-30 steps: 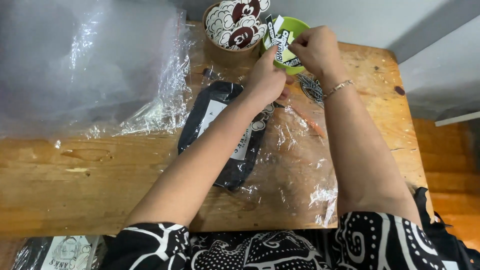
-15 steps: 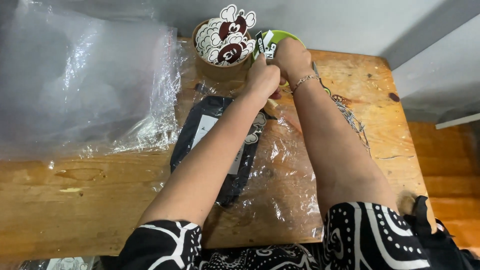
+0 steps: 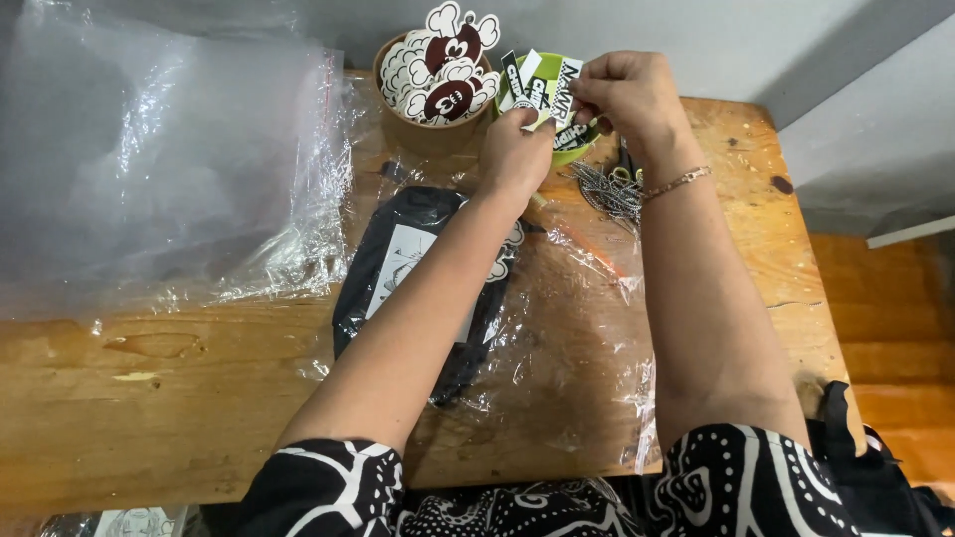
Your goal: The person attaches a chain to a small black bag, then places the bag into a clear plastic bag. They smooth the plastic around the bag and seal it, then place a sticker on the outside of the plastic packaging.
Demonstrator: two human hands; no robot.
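Both hands meet over a green cup [image 3: 580, 147] of black-and-white stickers at the far side of the wooden table [image 3: 149, 398]. My right hand [image 3: 629, 94] pinches the top of a sticker [image 3: 564, 88] standing in the cup. My left hand [image 3: 517, 149] touches the same stickers from below, fingers closed on one. A brown cup [image 3: 398, 109] beside it holds cartoon-shaped stickers [image 3: 443, 65]. Under my left forearm lies a black folded garment [image 3: 398, 268] with a white card, inside a clear plastic bag [image 3: 577, 338].
A stack of clear plastic bags [image 3: 159, 169] covers the table's left half. A pile of metal clips or chain [image 3: 607, 189] lies right of the green cup. A grey wall runs behind the table; a wooden floor [image 3: 895, 328] shows at right.
The view has shifted so the cups sit lower in the frame. My hands stayed at the green cup, and my right hand has lifted a sticker partly up out of it.
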